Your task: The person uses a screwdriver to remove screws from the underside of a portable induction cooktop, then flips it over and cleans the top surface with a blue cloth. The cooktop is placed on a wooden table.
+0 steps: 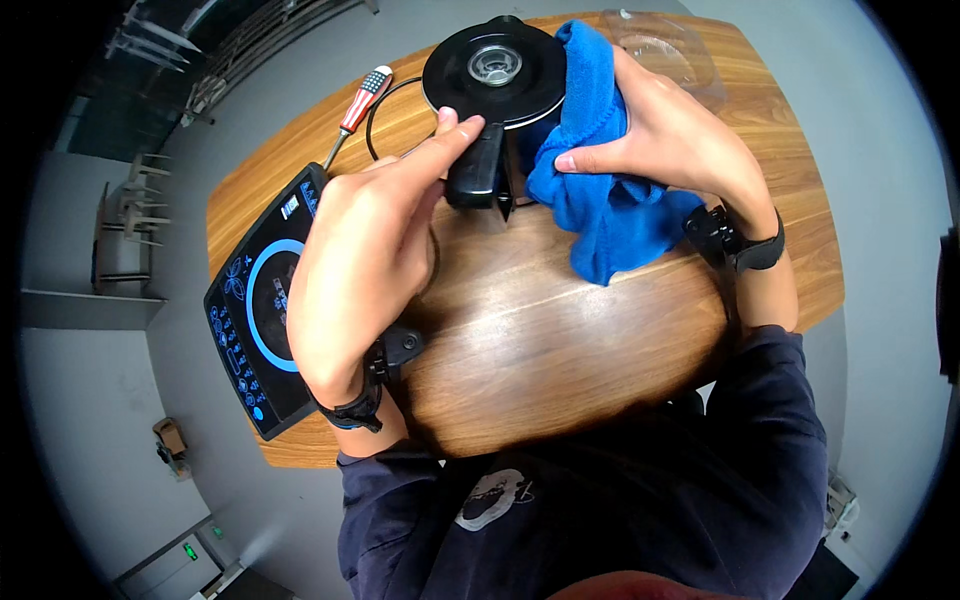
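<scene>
A black kettle [540, 75] with a round lid and a clear knob stands at the far side of the wooden table. Its black handle [476, 175] points toward me. My left hand [375, 240] grips that handle, with fingertips at the lid's near rim. In my right hand [670, 130] is a bunched blue cloth [610, 205], pressed against the kettle's right side. The cloth's loose end hangs down to the tabletop. The fingers behind the cloth are partly hidden.
A black induction cooktop [250, 310] with blue markings lies along the table's left edge. Beyond it sits a screwdriver [366, 98] with a flag-patterned handle, next to a thin black cable [370, 128]. A clear plastic tray [672, 55] is at the far right of the wooden table [560, 340].
</scene>
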A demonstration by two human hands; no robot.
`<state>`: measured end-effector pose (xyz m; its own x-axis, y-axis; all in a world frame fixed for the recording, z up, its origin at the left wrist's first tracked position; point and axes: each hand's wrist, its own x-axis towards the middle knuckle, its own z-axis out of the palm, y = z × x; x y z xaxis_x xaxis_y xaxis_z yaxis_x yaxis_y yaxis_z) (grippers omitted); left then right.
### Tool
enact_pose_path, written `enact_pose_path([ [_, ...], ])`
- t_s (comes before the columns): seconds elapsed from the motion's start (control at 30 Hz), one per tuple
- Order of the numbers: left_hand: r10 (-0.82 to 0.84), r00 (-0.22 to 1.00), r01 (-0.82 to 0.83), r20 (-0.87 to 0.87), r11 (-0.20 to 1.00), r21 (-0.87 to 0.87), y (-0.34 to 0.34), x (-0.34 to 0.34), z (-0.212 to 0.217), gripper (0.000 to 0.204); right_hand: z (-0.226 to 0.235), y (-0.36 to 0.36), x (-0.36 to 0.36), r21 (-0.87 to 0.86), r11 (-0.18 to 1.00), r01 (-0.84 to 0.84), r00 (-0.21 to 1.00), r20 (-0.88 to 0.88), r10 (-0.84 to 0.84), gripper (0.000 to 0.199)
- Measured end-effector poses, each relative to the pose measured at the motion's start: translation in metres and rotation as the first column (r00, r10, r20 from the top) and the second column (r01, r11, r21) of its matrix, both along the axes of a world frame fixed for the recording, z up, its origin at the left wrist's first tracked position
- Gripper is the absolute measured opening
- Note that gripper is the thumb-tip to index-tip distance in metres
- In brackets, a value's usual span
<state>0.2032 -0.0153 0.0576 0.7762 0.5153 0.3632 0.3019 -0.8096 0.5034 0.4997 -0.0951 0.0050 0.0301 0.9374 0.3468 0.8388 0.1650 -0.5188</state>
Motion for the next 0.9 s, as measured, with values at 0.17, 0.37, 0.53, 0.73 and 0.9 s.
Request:
enact_pose_path([
  [0.17,0.001,0.997,0.003,-0.078,0.999,0.046,-0.011,0.012,0.005,0.059,-0.013,0.013,-0.013,-0.505,0.856,0.108,0.987,0.157,-0.033,0.105],
  [0.37,0.05,0.996,-0.051,-0.074,0.999,-0.007,-0.008,0.011,-0.007,0.069,0.007,0.011,-0.02,-0.503,0.851,0.148,0.97,0.24,-0.027,0.083],
  [0.53,0.016,0.999,-0.015,-0.035,0.999,0.047,-0.009,0.017,-0.011,0.064,0.003,-0.006,-0.02,-0.005,0.99,0.14,0.948,0.289,-0.132,0.065],
  [0.73,0.096,0.992,-0.089,-0.079,0.993,0.079,-0.016,0.02,-0.008,0.053,-0.04,-0.002,-0.025,-0.217,0.965,0.15,0.903,0.428,-0.044,0.053],
  [0.9,-0.001,0.995,0.029,-0.095,0.955,0.296,-0.004,0.013,0.005,0.06,-0.03,0.005,-0.011,-0.338,0.928,0.155,0.897,0.442,0.011,0.051],
])
